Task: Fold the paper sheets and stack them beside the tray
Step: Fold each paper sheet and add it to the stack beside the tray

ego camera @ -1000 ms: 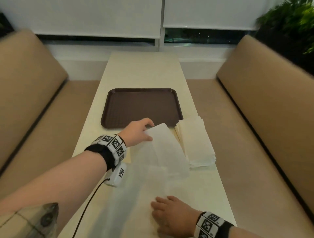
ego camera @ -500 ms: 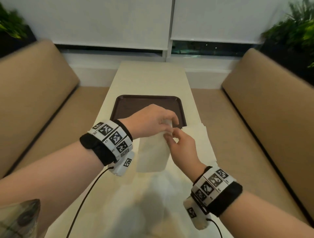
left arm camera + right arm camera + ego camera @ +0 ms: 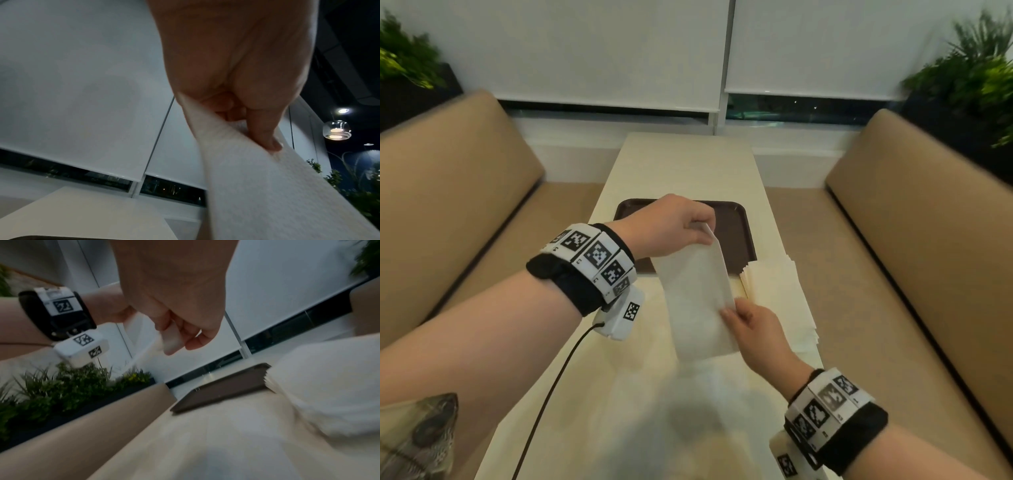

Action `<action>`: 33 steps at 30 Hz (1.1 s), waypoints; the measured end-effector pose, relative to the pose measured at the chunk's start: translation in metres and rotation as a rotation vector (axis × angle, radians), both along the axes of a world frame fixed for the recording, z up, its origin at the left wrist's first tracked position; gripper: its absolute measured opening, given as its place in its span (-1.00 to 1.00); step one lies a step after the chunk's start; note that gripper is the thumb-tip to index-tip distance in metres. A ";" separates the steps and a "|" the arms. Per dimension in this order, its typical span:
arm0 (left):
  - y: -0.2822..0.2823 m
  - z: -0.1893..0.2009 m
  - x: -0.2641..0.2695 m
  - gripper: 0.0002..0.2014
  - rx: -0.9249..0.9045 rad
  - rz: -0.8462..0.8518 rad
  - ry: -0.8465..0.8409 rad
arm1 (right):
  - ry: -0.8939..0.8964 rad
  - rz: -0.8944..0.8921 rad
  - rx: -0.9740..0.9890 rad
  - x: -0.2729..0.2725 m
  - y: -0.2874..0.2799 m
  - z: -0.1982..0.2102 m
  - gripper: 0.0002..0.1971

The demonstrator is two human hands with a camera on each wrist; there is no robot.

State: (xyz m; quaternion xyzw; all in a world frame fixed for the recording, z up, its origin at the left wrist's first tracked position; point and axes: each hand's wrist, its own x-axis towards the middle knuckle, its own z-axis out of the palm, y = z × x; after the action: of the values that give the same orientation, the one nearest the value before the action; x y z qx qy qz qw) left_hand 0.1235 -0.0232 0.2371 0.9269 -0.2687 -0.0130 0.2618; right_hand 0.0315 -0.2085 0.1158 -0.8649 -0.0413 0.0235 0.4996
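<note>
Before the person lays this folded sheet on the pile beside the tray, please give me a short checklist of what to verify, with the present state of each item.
1. Left hand pinches the top corner of the folded sheet: ok.
2. Right hand pinches the sheet's lower right edge: ok.
3. Sheet is lifted off the table, hanging between the hands: ok.
4. Fold edges line up evenly: cannot tell, the paper is blurred and partly covered by fingers.
5. Stack of folded sheets lies beside the tray, on its right, with its top free to receive the sheet: ok.
6. Stack is squared up: not ok, its sheet edges are fanned out.
</note>
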 end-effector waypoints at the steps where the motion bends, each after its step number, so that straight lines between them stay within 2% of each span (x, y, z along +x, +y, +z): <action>1: 0.002 0.000 0.002 -0.89 -0.016 0.016 0.001 | 0.044 0.006 -0.001 -0.008 -0.004 -0.006 -0.65; 4: 0.006 -0.002 0.001 -0.88 0.008 0.020 0.019 | 0.235 0.082 -0.119 -0.026 -0.023 -0.023 -0.72; 6: 0.003 -0.005 0.000 -0.91 0.052 -0.018 0.026 | 0.290 0.055 -0.229 -0.025 -0.041 -0.029 -0.90; 7: 0.001 -0.005 0.000 -0.92 0.064 -0.040 0.040 | 0.245 -0.013 -0.241 -0.022 -0.048 -0.028 -0.76; 9: -0.010 -0.007 0.000 -0.95 0.075 -0.090 0.068 | 0.141 -0.138 -0.051 -0.019 -0.054 -0.013 -0.54; 11: -0.027 -0.010 0.001 -0.98 0.082 -0.156 0.071 | 0.093 -0.120 0.061 -0.016 -0.045 0.004 -0.47; 12: -0.037 -0.012 0.002 -0.98 0.083 -0.186 0.073 | 0.093 -0.095 0.063 -0.014 -0.040 0.010 -0.51; 14: -0.056 -0.018 0.006 -0.97 0.077 -0.219 0.085 | 0.097 -0.117 0.048 -0.005 -0.033 0.013 -0.82; 15: -0.064 -0.021 0.010 -0.96 0.058 -0.221 0.095 | 0.075 -0.152 0.038 0.001 -0.034 0.012 -0.86; 16: -0.071 -0.025 0.015 -0.95 0.014 -0.209 0.107 | 0.065 -0.182 0.037 0.008 -0.038 0.011 -0.80; 18: -0.079 -0.038 0.025 -0.91 -0.182 -0.111 0.128 | 0.085 -0.268 0.053 0.022 -0.053 0.009 -0.77; 21: -0.091 -0.074 0.039 -0.67 -0.515 0.232 0.192 | 0.126 -0.363 0.036 0.050 -0.085 0.005 -0.81; 23: -0.105 -0.109 0.041 -0.47 -0.560 0.402 0.429 | 0.200 -0.356 -0.021 0.073 -0.105 -0.004 -0.82; 25: -0.123 -0.145 0.040 -0.31 -0.636 0.449 0.774 | 0.264 -0.330 -0.100 0.095 -0.117 -0.019 -0.80; 26: -0.131 -0.159 0.040 -0.29 -0.700 0.474 0.885 | 0.287 -0.325 -0.117 0.104 -0.121 -0.027 -0.78; 27: -0.139 -0.170 0.042 -0.29 -0.756 0.497 0.924 | 0.307 -0.327 -0.123 0.113 -0.123 -0.036 -0.77; 29: -0.153 -0.187 0.050 -0.30 -0.792 0.524 0.893 | 0.336 -0.332 -0.127 0.126 -0.125 -0.056 -0.78; 31: -0.162 -0.197 0.061 -0.28 -0.713 0.547 0.809 | 0.353 -0.340 -0.147 0.134 -0.125 -0.073 -0.81; 33: -0.168 -0.205 0.069 -0.29 -0.624 0.586 0.749 | 0.323 -0.366 -0.269 0.136 -0.125 -0.083 -0.77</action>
State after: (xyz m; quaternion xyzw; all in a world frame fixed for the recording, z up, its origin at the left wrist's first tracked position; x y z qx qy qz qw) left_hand 0.1928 -0.1917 0.0324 0.7735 0.1196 -0.1876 0.5934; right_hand 0.1674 -0.3334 0.0327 -0.9016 0.1992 0.0757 0.3764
